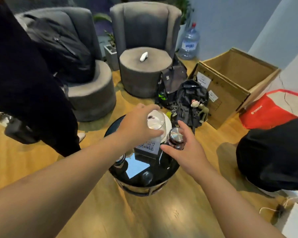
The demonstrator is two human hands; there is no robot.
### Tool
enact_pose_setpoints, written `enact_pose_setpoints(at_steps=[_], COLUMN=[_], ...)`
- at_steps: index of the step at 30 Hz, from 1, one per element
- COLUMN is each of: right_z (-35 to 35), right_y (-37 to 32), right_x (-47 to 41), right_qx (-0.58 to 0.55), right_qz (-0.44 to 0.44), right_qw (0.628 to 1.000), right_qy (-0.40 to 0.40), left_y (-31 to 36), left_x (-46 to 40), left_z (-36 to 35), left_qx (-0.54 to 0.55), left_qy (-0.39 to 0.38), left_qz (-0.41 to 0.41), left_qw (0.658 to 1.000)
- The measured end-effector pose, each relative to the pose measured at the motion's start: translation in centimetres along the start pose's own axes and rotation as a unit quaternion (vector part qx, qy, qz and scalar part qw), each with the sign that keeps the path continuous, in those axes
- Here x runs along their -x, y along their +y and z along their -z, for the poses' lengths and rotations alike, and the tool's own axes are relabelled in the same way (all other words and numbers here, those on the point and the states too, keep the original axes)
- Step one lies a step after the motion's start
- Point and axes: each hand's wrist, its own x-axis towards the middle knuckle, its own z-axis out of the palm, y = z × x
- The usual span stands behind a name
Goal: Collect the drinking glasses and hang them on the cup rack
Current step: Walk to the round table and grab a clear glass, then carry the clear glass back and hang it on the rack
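Note:
A clear drinking glass is in my left hand, whose fingers wrap its side above the small round black table. To the right of it, my right hand curls around a dark glass with a shiny metal lid; thumb and fingers touch its sides. Another glass item stands at the table's left side, and a small clear round piece lies near the front rim. I see no cup rack in the view.
A QR-code sign stands mid-table. Two grey armchairs are behind, black backpacks and a cardboard box lie on the floor to the right. One person in black stands at the left, another crouches at the right.

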Motion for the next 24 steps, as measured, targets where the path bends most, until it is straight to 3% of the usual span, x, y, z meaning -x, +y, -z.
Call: enact_pose_setpoints(at_steps=[5, 11, 21, 24], right_z=[5.3, 10.3, 11.8, 10.1], right_y=[-11.3, -24.5, -36.3, -38.1], right_x=[1.1, 6.4, 17.6, 22.2], right_qx=[0.014, -0.056, -0.091, -0.083], right_qz=[0.070, 0.178, 0.276, 0.302], right_qw=[0.997, 0.980, 0.936, 0.918], right_qy=[0.001, -0.072, -0.200, -0.243], left_y=[10.5, 22.7, 32.7, 33.1], left_x=[0.5, 4.9, 18.0, 23.8], left_z=[12.3, 24.6, 37.7, 39.7], left_qx=[-0.047, -0.066, -0.093, -0.055], left_qy=[0.042, 0.114, 0.124, 0.155], left_qz=[-0.033, -0.048, 0.053, 0.122], left_qw=[0.997, 0.990, 0.986, 0.979])
